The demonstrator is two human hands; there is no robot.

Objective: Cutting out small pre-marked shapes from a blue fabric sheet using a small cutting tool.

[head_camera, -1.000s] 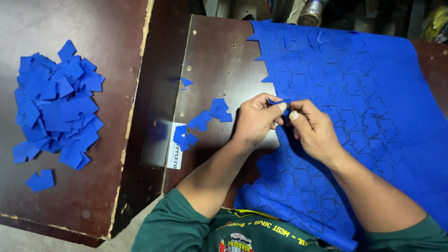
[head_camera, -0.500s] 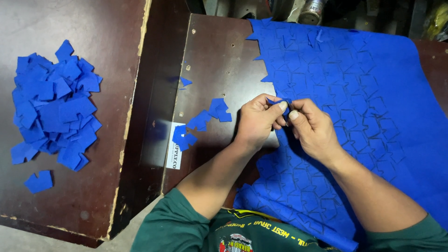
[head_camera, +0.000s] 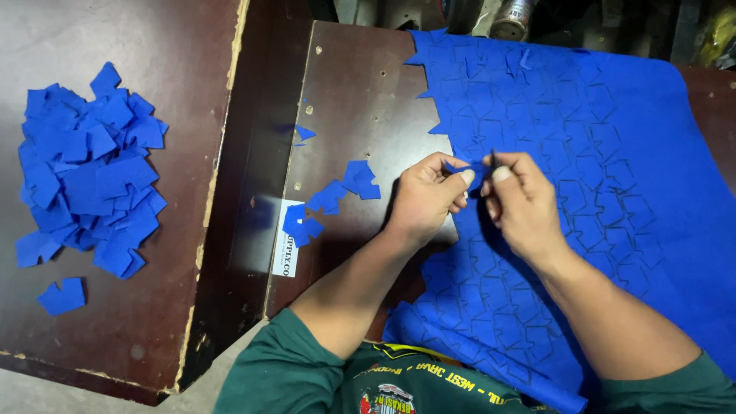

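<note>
A large blue fabric sheet [head_camera: 613, 153], marked all over with cut outlines, covers the right of the dark wooden table [head_camera: 353, 100]. My left hand [head_camera: 425, 199] pinches a small blue fabric piece [head_camera: 469, 170] at the sheet's left edge. My right hand [head_camera: 521, 201] holds the same piece from the other side, thumb and fingers closed on it. Both hands meet over the sheet's ragged edge.
A few loose blue pieces [head_camera: 333, 198] lie on the table left of my hands, near a white label [head_camera: 285, 249]. A big heap of blue cut pieces [head_camera: 88, 172] rests on a second board [head_camera: 153, 322] at left. A metal can [head_camera: 512, 17] stands at the far edge.
Both hands have stayed at the sheet's edge, working the small piece; the fingers shifted only slightly. Nothing else moved.
</note>
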